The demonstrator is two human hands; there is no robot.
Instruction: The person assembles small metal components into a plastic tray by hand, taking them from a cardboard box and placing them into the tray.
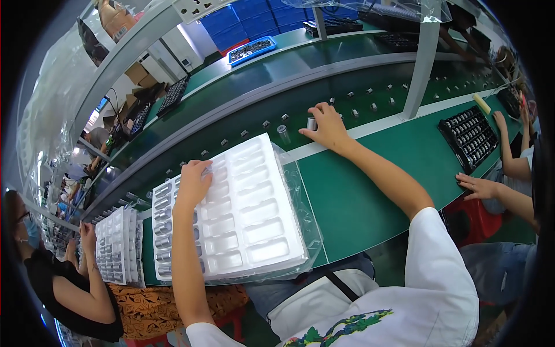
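Observation:
My right hand [330,130] is stretched over the far edge of the green bench, its thumb and fingers curled around a short silver metal cylinder [311,123]. A clear-topped cylinder [282,133] stands upright just left of it. My left hand [195,184] is over a stack of white plastic trays [269,225], its fingers bent down at a pocket; whatever they hold is hidden. Silver cylinders [164,228] lie in the tray's left pockets, while several pockets on its right are bare. Clear plastic wrap [312,237] shows under the stack.
Small metal parts [373,106] stand along the dark conveyor beyond the bench. A grey post [421,69] rises right of my right hand. A black tray of parts [469,137] lies at right, near a co-worker's hand [478,186]. Another person sits at left beside filled trays [115,246].

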